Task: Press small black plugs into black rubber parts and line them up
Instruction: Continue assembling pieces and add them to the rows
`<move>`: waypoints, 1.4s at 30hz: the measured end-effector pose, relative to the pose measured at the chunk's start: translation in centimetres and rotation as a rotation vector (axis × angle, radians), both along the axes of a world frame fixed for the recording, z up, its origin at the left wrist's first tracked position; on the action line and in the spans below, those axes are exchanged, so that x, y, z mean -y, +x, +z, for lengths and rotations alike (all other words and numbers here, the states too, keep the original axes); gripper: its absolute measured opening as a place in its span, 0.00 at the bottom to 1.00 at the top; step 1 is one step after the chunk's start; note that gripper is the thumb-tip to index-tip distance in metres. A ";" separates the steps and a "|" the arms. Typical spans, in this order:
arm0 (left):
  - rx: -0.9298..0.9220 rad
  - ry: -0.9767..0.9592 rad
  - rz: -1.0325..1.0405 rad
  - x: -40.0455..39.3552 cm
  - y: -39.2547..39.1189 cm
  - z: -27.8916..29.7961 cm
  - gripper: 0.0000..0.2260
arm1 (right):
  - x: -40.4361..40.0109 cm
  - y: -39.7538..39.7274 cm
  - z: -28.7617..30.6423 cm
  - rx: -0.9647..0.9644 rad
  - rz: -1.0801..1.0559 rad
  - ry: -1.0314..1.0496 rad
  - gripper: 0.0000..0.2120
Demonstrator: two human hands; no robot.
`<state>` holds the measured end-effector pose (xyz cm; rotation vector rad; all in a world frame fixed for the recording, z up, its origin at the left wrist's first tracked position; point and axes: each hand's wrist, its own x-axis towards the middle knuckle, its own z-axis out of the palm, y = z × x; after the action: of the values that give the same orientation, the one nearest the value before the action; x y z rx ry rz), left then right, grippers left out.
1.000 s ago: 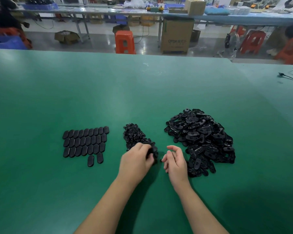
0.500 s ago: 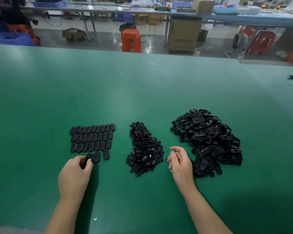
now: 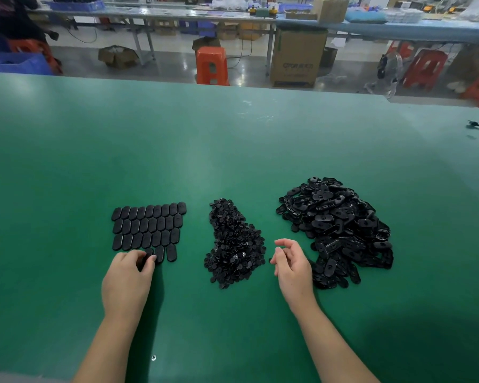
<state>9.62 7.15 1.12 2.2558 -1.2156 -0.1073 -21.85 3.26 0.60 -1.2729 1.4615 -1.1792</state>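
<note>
Under left hand (image 3: 127, 275), rubber part (image 3: 147, 257) lengthwise away.

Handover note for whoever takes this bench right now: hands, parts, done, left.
Left hand: fingers pinch a finished part at the near row of the lined-up parts.
Right hand: loosely curled, holds nothing, between the plug pile and the rubber part pile.
Layout on the green table: lined-up parts left, plugs middle, loose rubber parts right.
Done: three full rows, a fourth row begun with two parts beside the one being set.
Left: seat this part, then work through the large pile of rubber parts.
</note>
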 end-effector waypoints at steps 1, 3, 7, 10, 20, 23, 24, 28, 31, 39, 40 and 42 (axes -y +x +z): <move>0.004 -0.012 -0.005 0.0 0.0 -0.1 0.08 | 0.0 0.0 0.0 -0.001 0.001 0.000 0.07; 0.016 -0.022 -0.013 -0.1 -0.2 -0.1 0.09 | 0.0 0.0 0.0 -0.005 0.002 -0.002 0.08; 0.031 -0.004 -0.022 0.0 -0.5 -0.2 0.10 | 0.0 0.0 0.1 -0.001 0.004 -0.001 0.07; 0.028 -0.006 -0.031 -0.1 -0.6 -0.2 0.10 | 0.0 -0.1 0.1 -0.005 0.003 0.001 0.07; 0.023 -0.023 -0.036 0.4 -1.0 -0.2 0.09 | -0.1 0.0 0.2 -0.001 0.010 0.013 0.07; 0.052 -0.071 -0.041 0.3 -1.1 -0.2 0.07 | -0.2 0.0 0.2 -0.005 0.012 0.009 0.07; 0.071 -0.090 -0.053 0.3 -1.2 -0.1 0.06 | -0.2 0.0 0.3 -0.007 0.013 0.008 0.07; 0.139 -0.106 -0.110 -0.1 -1.6 -0.4 0.03 | -0.1 0.0 0.3 -0.015 0.014 0.008 0.07; 0.149 -0.089 -0.119 -0.3 -1.6 -0.8 0.04 | -0.2 0.0 0.4 -0.017 0.015 0.006 0.07; 0.147 -0.088 -0.104 -0.1 -1.7 -0.9 0.05 | -0.2 0.1 0.4 -0.010 0.007 0.010 0.08; 0.148 -0.088 -0.104 -0.1 -1.7 -0.9 0.05 | -0.2 0.1 0.3 -0.008 0.007 0.010 0.08; 0.154 -0.092 -0.108 0.0 -1.8 -0.9 0.07 | -0.2 0.1 0.3 -0.007 0.007 0.008 0.08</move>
<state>7.84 7.20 0.21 2.1518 -1.3936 0.0817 -21.72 3.45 0.91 -1.2774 1.4639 -1.1645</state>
